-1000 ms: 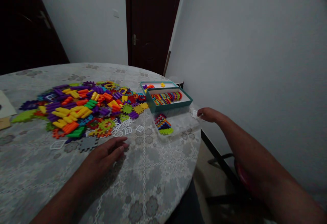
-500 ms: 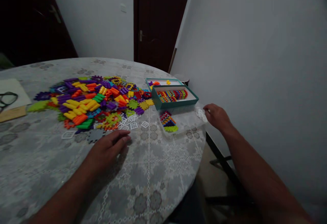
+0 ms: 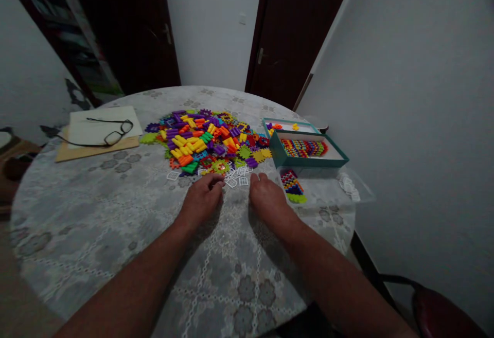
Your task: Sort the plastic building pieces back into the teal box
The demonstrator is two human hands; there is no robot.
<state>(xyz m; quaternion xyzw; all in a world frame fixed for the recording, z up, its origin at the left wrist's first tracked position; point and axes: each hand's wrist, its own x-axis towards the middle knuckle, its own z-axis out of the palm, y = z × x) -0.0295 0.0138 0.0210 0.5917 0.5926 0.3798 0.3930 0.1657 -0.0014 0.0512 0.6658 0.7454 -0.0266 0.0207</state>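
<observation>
My left hand (image 3: 203, 197) rests on the patterned tablecloth with fingers bent and a small gap between thumb and forefinger. Its fingertips are beside a loose group of white plastic lattice window pieces (image 3: 232, 179). On the other side of these pieces, my right hand (image 3: 268, 197) is low over the cloth, its fingers bent downward and slightly apart; the back of the hand partly hides them. I see nothing held in either hand. Behind the white pieces lies a heap of colourful plastic building pieces (image 3: 187, 143), with gear-like plates and yellow, orange, purple and green pegs.
To the right, a teal box (image 3: 309, 163) holds rows of colourful pieces, with its lid (image 3: 285, 122) behind it. A clear tray (image 3: 324, 186) contains stacked pieces and a pile of white window pieces (image 3: 347, 186). Black glasses (image 3: 113, 137) lie on paper at left.
My right hand has come from the white pile in the clear tray leftward to the loose white pieces. The left hand's fingers have bent closer to them. The view has turned left.
</observation>
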